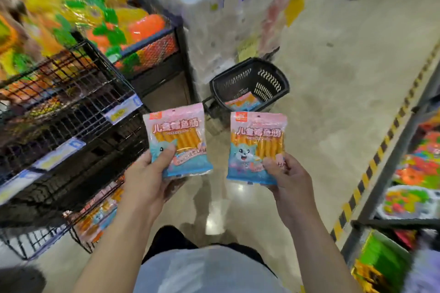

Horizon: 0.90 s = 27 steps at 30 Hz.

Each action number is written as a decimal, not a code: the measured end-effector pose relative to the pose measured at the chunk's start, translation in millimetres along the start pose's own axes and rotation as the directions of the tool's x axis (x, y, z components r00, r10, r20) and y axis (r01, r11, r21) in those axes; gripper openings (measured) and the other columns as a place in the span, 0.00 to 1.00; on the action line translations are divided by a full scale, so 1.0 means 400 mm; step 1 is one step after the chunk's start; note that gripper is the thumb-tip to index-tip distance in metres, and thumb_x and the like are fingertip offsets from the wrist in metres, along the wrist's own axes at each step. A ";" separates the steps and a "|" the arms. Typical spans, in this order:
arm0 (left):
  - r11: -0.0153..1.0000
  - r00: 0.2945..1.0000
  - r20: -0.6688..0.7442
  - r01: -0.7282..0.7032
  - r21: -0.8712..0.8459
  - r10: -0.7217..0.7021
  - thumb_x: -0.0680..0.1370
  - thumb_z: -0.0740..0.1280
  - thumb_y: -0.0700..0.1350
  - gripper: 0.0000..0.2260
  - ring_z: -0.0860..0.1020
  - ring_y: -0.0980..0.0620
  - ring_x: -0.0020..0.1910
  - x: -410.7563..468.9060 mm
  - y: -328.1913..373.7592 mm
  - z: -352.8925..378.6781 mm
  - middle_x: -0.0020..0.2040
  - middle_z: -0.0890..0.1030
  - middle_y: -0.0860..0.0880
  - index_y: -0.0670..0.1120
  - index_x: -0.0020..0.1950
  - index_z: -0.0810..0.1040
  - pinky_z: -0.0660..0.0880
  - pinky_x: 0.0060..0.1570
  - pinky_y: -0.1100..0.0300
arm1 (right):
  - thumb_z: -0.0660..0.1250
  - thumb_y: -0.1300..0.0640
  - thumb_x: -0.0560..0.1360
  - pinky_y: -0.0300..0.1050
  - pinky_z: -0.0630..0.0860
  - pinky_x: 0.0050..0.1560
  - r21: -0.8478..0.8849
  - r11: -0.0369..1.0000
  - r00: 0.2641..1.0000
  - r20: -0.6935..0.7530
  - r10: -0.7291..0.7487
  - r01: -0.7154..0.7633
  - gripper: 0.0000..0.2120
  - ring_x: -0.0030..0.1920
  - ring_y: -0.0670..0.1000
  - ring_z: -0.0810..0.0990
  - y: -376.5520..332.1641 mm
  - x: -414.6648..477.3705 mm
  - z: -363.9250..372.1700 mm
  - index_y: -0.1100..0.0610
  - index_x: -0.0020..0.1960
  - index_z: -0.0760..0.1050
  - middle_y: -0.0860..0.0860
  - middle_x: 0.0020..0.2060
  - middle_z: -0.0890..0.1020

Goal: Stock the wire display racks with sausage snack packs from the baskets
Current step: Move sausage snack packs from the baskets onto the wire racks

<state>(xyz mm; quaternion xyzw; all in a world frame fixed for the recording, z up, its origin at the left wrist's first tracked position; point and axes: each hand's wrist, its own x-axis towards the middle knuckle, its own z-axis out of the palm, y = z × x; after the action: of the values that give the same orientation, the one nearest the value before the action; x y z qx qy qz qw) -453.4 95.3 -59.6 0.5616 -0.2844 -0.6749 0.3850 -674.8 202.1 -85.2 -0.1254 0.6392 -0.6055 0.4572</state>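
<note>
At left the rack point(71, 107) was blurred; tier packs point(97, 214) low in it were barely made out. A basket pack point(242, 102) was half hidden in the far basket point(270, 81). The left pack point(177, 140) was gripped by the left hand point(147, 173), the right pack point(257, 147) by the right hand point(288, 178), thumbs on fronts, upright, apart.

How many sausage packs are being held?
2: left pack in the left hand, right pack in the right hand. More, partly hidden, lie in the basket and lowest rack.
</note>
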 end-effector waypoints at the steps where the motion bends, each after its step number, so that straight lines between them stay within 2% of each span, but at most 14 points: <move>1: 1.000 1.000 0.017 -0.018 -0.008 0.018 0.80 0.69 0.43 0.11 0.87 0.48 0.45 -0.008 0.024 0.026 0.51 0.88 0.44 0.43 0.62 0.81 0.85 0.44 0.52 | 0.69 0.64 0.80 0.45 0.81 0.42 -0.004 1.000 1.000 -0.005 -0.012 0.012 0.04 0.49 0.55 0.87 -0.024 -0.002 -0.013 0.57 0.53 0.81 0.54 0.48 0.88; 2: 0.999 0.999 0.034 -0.033 -0.011 0.033 0.81 0.69 0.42 0.11 0.87 0.49 0.45 -0.012 0.044 0.050 0.52 0.87 0.44 0.43 0.62 0.81 0.85 0.42 0.54 | 0.70 0.64 0.80 0.50 0.81 0.46 -0.005 1.000 1.000 -0.014 -0.023 0.023 0.04 0.50 0.57 0.88 -0.046 -0.002 -0.024 0.58 0.53 0.81 0.56 0.49 0.88; 4: 0.998 0.997 0.050 -0.064 -0.016 0.065 0.81 0.69 0.42 0.11 0.87 0.49 0.48 -0.017 0.081 0.096 0.53 0.87 0.44 0.42 0.62 0.81 0.84 0.46 0.54 | 0.70 0.63 0.79 0.55 0.80 0.51 0.006 0.999 0.999 -0.032 -0.041 0.042 0.03 0.51 0.60 0.87 -0.088 0.007 -0.045 0.59 0.53 0.81 0.58 0.49 0.88; 7: 0.997 0.995 0.067 -0.073 -0.025 0.075 0.80 0.69 0.41 0.11 0.87 0.49 0.48 -0.004 0.125 0.165 0.54 0.87 0.43 0.41 0.61 0.81 0.85 0.47 0.55 | 0.69 0.64 0.80 0.52 0.81 0.49 0.046 0.997 0.997 -0.059 -0.055 0.057 0.04 0.49 0.57 0.88 -0.155 0.037 -0.064 0.62 0.55 0.80 0.58 0.49 0.88; 11: 0.997 0.993 0.100 -0.064 -0.030 0.067 0.80 0.70 0.41 0.09 0.87 0.50 0.44 0.046 0.182 0.271 0.49 0.88 0.44 0.40 0.59 0.82 0.83 0.36 0.59 | 0.69 0.63 0.80 0.46 0.81 0.44 0.077 0.993 0.992 -0.102 -0.080 0.088 0.06 0.48 0.54 0.88 -0.240 0.123 -0.078 0.61 0.57 0.80 0.56 0.50 0.88; 12: 0.998 0.992 0.111 -0.060 -0.030 0.063 0.80 0.70 0.41 0.10 0.87 0.49 0.45 0.067 0.195 0.298 0.49 0.88 0.44 0.40 0.59 0.82 0.83 0.37 0.57 | 0.69 0.63 0.80 0.45 0.81 0.43 0.084 0.992 0.990 -0.115 -0.083 0.093 0.07 0.49 0.54 0.88 -0.259 0.150 -0.080 0.61 0.58 0.80 0.56 0.51 0.88; 16: 0.999 0.987 0.159 -0.022 -0.042 0.028 0.79 0.72 0.43 0.12 0.86 0.43 0.53 0.177 0.238 0.412 0.53 0.87 0.43 0.42 0.61 0.82 0.80 0.59 0.42 | 0.69 0.64 0.80 0.41 0.81 0.39 0.100 0.987 0.983 -0.151 -0.106 0.122 0.06 0.48 0.52 0.87 -0.346 0.269 -0.086 0.61 0.57 0.79 0.56 0.50 0.87; 18: 0.999 0.981 0.191 -0.015 -0.029 0.020 0.79 0.71 0.43 0.10 0.87 0.46 0.51 0.246 0.258 0.481 0.52 0.88 0.44 0.43 0.60 0.83 0.81 0.58 0.44 | 0.69 0.64 0.80 0.41 0.81 0.39 0.070 0.987 0.975 -0.177 -0.132 0.147 0.05 0.46 0.51 0.87 -0.398 0.340 -0.090 0.60 0.56 0.79 0.55 0.49 0.87; 22: 1.000 0.972 0.235 0.012 -0.020 -0.007 0.80 0.70 0.40 0.08 0.87 0.49 0.47 0.378 0.303 0.612 0.51 0.88 0.44 0.41 0.59 0.82 0.85 0.47 0.54 | 0.69 0.63 0.80 0.46 0.79 0.44 0.033 0.985 0.961 -0.225 -0.159 0.171 0.05 0.47 0.51 0.86 -0.505 0.473 -0.090 0.59 0.56 0.79 0.55 0.49 0.87; 27: 0.999 0.967 0.250 0.054 0.010 -0.054 0.79 0.71 0.41 0.07 0.87 0.47 0.49 0.546 0.347 0.757 0.50 0.88 0.44 0.43 0.57 0.82 0.81 0.54 0.48 | 0.68 0.62 0.81 0.51 0.78 0.50 0.051 0.982 0.942 -0.296 -0.157 0.180 0.08 0.50 0.53 0.86 -0.575 0.656 -0.089 0.59 0.59 0.80 0.55 0.52 0.87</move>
<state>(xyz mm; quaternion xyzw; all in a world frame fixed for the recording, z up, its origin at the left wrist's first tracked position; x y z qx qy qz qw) -737.2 -177.8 -1.3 0.4801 -0.3162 -0.7501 0.3269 -935.8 -16.0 0.2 -0.0714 0.6626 -0.6785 0.3091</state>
